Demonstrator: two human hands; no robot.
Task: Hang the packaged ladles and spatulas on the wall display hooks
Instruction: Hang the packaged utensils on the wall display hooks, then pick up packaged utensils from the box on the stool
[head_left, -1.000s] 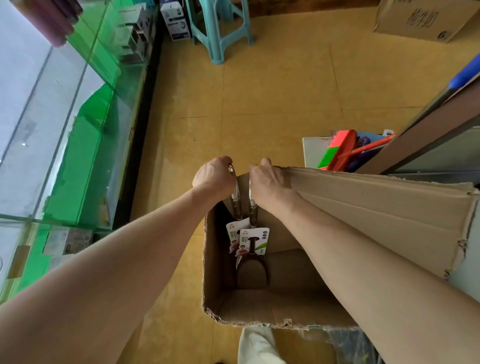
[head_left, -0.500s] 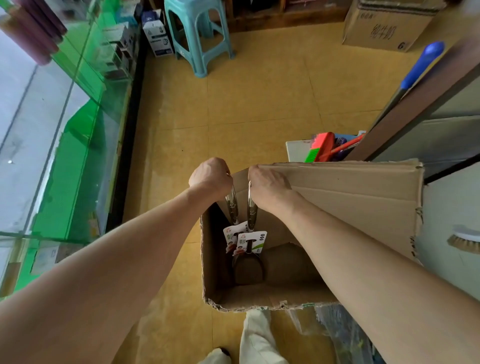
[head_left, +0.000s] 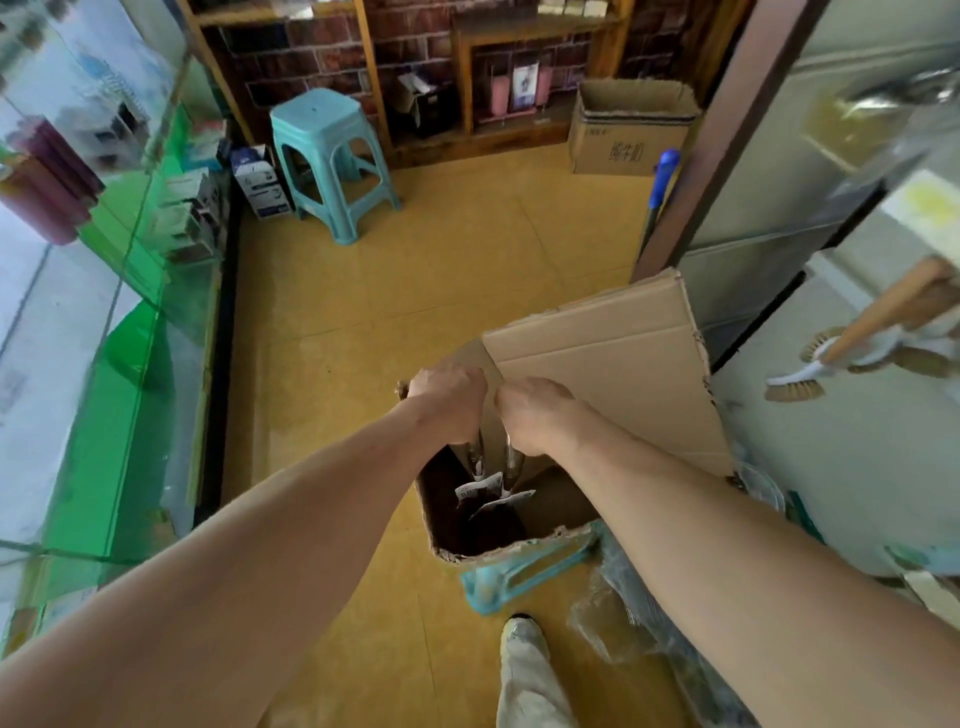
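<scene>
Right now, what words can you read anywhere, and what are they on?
"纯牛奶": on the cardboard box at the back.
Smaller print above it: too small to read.
Tags on the utensils: blurred, unreadable.
Blue and white carton by the stool: blurred.

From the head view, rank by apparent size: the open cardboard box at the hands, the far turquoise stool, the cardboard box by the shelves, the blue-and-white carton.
1. Open cardboard box (nearest the camera).
2. Far turquoise stool.
3. Cardboard box by the shelves, close to the stool.
4. Blue-and-white carton.
</scene>
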